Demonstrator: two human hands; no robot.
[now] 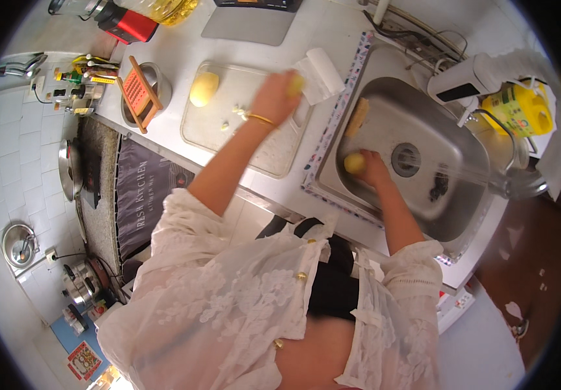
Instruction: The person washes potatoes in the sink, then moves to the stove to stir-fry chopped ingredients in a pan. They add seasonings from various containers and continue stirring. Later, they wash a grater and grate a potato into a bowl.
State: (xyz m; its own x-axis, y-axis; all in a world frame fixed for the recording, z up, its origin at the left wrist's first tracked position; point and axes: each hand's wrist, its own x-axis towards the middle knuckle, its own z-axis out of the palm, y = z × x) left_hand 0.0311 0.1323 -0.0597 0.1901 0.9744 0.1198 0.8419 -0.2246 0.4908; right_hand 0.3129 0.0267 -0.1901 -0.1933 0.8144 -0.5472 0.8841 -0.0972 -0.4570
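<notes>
My left hand (274, 100), slightly blurred, is above the right part of a pale cutting board (266, 153) and grips a yellow piece (295, 86), perhaps peeled potato. Down in the steel sink (431, 105), near its left wall, my right hand (375, 169) holds a rounded yellow piece (354, 163) that looks like potato. A large peeled potato (204, 89) lies at the board's upper left. Small pale pieces (240, 112), seemingly garlic, lie on the board near my left wrist.
An orange grater (139, 92) rests across a metal bowl (163, 87). A clear plastic roll (324, 73) lies between board and sink. The sink holds a tan block (357, 117), a drain (406, 159) and dark scraps (439, 183); a faucet (519, 185) reaches in from the right.
</notes>
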